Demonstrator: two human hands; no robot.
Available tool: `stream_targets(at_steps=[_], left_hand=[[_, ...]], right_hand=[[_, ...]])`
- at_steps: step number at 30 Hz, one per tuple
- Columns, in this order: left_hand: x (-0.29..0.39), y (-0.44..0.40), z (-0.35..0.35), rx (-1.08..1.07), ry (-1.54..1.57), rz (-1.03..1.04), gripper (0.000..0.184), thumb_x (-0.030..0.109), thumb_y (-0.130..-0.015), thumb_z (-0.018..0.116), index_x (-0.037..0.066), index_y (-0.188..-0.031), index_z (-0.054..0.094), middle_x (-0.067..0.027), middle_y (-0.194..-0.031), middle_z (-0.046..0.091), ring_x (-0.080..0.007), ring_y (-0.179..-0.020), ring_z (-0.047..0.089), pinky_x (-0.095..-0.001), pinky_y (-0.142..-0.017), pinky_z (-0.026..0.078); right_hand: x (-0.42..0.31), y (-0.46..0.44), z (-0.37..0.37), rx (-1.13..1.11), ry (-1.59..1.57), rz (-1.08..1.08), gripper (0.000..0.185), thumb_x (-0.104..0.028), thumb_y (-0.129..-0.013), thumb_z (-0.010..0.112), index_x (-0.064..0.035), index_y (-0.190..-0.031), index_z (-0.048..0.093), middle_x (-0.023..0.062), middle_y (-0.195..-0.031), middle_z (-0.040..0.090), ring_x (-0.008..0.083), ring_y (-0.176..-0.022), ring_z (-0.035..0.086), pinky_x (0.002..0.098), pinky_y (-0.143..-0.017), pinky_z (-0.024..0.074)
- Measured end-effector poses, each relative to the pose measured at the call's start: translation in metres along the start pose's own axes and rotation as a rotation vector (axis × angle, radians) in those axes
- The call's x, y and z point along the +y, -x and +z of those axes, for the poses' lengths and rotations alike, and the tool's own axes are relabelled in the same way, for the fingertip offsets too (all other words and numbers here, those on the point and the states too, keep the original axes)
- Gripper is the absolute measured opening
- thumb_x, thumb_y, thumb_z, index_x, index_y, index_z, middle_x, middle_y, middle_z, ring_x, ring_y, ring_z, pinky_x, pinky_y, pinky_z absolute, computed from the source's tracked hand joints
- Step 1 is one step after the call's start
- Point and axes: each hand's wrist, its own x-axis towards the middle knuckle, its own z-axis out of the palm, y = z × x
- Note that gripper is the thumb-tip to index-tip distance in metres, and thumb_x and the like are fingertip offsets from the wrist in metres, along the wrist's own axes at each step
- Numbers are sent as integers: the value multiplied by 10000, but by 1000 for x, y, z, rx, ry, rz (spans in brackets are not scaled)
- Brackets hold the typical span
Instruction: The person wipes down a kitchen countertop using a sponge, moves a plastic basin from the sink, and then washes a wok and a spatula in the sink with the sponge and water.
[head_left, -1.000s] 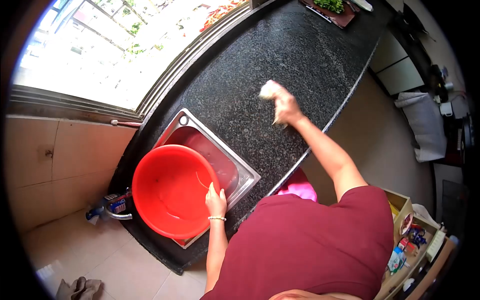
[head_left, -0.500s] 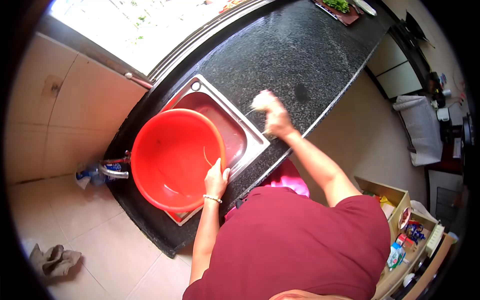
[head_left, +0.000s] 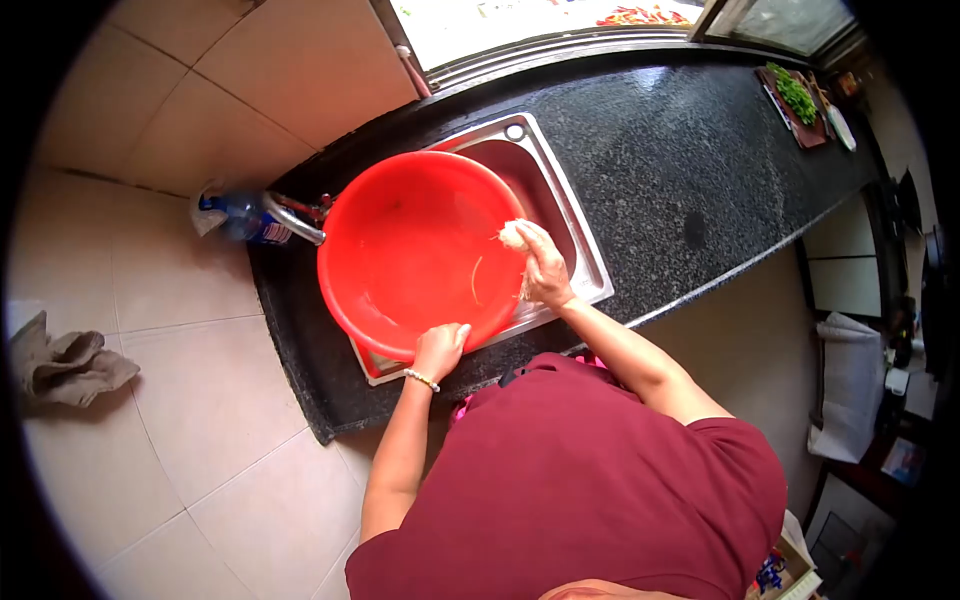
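Note:
A large red plastic basin [head_left: 400,235] sits over the metal sink [head_left: 572,205], tilted a little toward me. My left hand [head_left: 440,352], with a beaded bracelet at the wrist, grips the basin's near rim, its thumb on top. At the basin's right rim, my right hand [head_left: 545,268] is closed around a pale, fibrous scrubber [head_left: 514,236]; loose strands stick out at both ends. Inside the basin lies a thin, curved yellowish strand [head_left: 476,282]. I cannot tell whether the scrubber touches the rim.
Left of the basin is a curved metal faucet [head_left: 293,218], with a blue-labelled bottle [head_left: 245,218] behind it. Leafy greens [head_left: 793,95] lie on a board at the counter's [head_left: 650,150] far right. A crumpled cloth [head_left: 70,362] is at far left.
My right hand has come left with the scrubber, from over the counter to the basin's right rim. My left hand still holds the basin. The view has turned.

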Motion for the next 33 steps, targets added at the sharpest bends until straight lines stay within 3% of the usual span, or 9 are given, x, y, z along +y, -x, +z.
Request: stream_targets(at_steps=[6,11,13,16,18,21,23,27,33], left_hand=[[16,-89,23,175,-55,192,432,67,-752,534,-15,-1170,458,-302,-1331,270,-415,-1102,436,-429,-893,431],[-13,-125,64,-231,-97,86,244,27,-770,458,1,-983,575,-237,-956,587,-376,-849,600,-449,-731,494],[-19,-110,40,-287,-159,41,191,32,-767,485,-5,-929,577,-213,-841,619,-372,-816,607,-443,-705,497],[-45,-88,9,55,-115,20,149,79,-791,519,14,-911,578,-200,-818,627,-364,-785,610,-436,-684,497],[-54,-68,-20,277,105,-113,145,140,-805,558,14,-876,571,-188,-763,625,-360,-751,610,-447,-646,482],[-76,-38,-53,613,393,-227,156,155,-865,531,12,-912,572,-109,-674,610,-206,-619,600,-334,-536,453],[-101,-19,-53,808,679,-184,154,111,-891,494,15,-974,580,-28,-645,566,-84,-530,500,-231,-477,397],[-98,15,-60,977,1179,-143,207,64,-901,447,7,-1063,562,6,-706,525,-27,-490,410,-150,-435,337],[-99,88,-33,1194,1425,-346,164,151,-914,482,28,-974,572,16,-607,485,-18,-416,345,-163,-357,246]], right_hand=[[19,-53,56,-464,302,216,403,-83,-815,509,-80,-1213,440,189,-1063,517,346,-950,542,407,-827,450],[64,-49,96,-768,758,-78,592,-3,-716,515,-140,-1270,358,166,-1155,405,350,-942,527,429,-803,474],[71,-55,97,-899,600,78,377,-57,-754,494,-118,-1121,435,150,-1043,454,343,-917,540,441,-742,484],[91,-53,108,-595,892,-256,209,-245,-815,515,-65,-907,459,140,-868,499,300,-820,586,383,-641,492],[125,-29,118,-850,882,-304,222,-293,-816,514,-82,-869,467,108,-780,533,293,-743,588,366,-562,478],[57,-74,107,-1076,766,9,190,-259,-812,513,-93,-899,484,104,-761,579,270,-765,593,355,-538,483],[57,-74,106,-694,820,-171,289,-202,-777,573,-73,-1033,534,152,-771,605,248,-770,610,367,-597,501],[61,-71,108,-806,211,-204,248,-155,-790,621,-68,-1016,568,142,-791,619,288,-738,616,362,-668,496],[-28,-140,89,-906,-304,608,265,-253,-894,515,-23,-1020,555,50,-875,635,132,-754,602,266,-633,470]])
